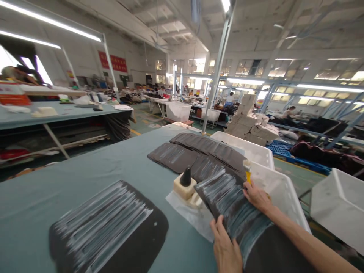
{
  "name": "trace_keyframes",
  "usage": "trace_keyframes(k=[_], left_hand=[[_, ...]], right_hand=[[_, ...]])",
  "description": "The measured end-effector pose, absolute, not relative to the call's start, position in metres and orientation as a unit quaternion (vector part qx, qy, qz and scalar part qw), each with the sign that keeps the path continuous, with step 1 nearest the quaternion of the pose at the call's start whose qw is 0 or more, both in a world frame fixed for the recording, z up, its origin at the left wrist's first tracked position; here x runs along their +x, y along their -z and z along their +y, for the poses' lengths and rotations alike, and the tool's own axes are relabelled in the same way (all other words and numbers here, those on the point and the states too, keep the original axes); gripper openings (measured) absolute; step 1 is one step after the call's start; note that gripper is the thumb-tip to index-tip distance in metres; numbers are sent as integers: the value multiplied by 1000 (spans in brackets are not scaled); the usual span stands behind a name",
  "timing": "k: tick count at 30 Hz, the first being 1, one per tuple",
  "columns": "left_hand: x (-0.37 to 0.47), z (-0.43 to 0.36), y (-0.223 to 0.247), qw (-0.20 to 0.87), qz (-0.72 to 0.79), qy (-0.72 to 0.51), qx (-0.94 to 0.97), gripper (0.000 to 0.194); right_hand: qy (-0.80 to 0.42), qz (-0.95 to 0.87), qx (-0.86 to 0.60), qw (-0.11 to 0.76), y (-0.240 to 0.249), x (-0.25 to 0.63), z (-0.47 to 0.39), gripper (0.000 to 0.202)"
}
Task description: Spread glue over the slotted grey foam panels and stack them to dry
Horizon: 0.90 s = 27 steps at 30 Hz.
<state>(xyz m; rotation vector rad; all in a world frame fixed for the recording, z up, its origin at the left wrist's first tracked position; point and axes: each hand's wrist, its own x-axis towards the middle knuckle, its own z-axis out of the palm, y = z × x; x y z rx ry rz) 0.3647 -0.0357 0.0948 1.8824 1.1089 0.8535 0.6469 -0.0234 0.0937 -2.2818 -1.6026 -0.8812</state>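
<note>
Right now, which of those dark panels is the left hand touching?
The streaked panel at lower right: the left hand touches its left edge. The lower-left panel lies apart; overlapping panels lie farther back.

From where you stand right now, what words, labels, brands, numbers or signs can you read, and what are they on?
None can be read for certain.
Red banner on the back wall: yellowish characters, too blurred to read.
Red-orange box at far left: pale markings, too blurred.
Brush and dark sheets: no lettering visible.
</note>
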Motion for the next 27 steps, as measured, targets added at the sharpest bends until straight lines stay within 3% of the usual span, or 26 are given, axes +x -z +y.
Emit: trace_keyframes(k=[7,15,22,27], left_hand=[[510,98,-103,325,495,-393,704,59],[565,225,-114,243,597,-406,647,52],[568,284,-82,230,659,-381,605,49],[568,285,-72,251,688,-329,596,58]], right_hand=[[295,-588,-743,121,-118,781,148,11],[216,-666,-695,162,-136,807,330,11],[145,-682,-691,190,-120,795,397,20],[96,-671,-699,228,-111,792,403,43]])
